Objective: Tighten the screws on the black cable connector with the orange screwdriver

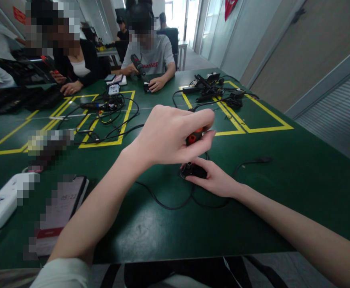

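My left hand (175,134) is closed around the red-and-black handle of a screwdriver (194,137), held upright. Its metal shaft points down to a small black device (196,171) on the table; whether the tip is seated in a screw cannot be made out. Low at the right, my right hand (215,176) grips that device between thumb and fingers, which partly cover it. A thin black cable (169,207) loops on the tabletop beneath and beside my hands.
On the green table (139,240) lie a phone (61,212) and a white power strip (8,200) at left. Tangled cables (111,104) and a black heap of parts (207,88) rest by yellow tape. Across sits a person (158,52) holding a power screwdriver (137,64).
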`<state>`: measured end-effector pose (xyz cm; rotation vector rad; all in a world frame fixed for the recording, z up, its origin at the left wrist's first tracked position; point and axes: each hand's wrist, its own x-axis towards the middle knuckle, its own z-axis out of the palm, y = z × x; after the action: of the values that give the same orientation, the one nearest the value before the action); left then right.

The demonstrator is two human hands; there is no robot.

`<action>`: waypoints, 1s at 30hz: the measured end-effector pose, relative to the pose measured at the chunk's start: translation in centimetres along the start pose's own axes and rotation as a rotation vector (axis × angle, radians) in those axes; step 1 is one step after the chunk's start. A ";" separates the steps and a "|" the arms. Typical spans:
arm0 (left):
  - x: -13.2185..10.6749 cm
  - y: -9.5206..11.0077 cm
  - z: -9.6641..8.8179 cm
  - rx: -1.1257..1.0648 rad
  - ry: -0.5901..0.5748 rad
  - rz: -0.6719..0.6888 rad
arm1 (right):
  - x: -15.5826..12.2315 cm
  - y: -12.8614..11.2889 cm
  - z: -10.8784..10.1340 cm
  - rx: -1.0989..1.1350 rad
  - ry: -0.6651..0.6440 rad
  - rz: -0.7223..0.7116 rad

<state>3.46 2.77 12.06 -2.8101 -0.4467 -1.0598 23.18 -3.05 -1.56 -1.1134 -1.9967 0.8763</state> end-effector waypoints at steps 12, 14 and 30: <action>0.0 0.2 -0.1 -0.013 -0.011 -0.007 | 0.0 0.1 0.1 -0.006 0.007 -0.010; 0.0 0.2 0.0 -0.005 -0.019 -0.013 | 0.0 0.1 0.1 -0.008 0.005 -0.010; 0.1 0.3 0.1 -0.025 -0.046 -0.006 | -0.1 0.0 0.1 -0.032 0.041 -0.013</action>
<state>3.72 2.49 12.10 -2.8621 -0.4503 -1.0109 23.13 -3.18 -1.62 -1.1269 -1.9884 0.8107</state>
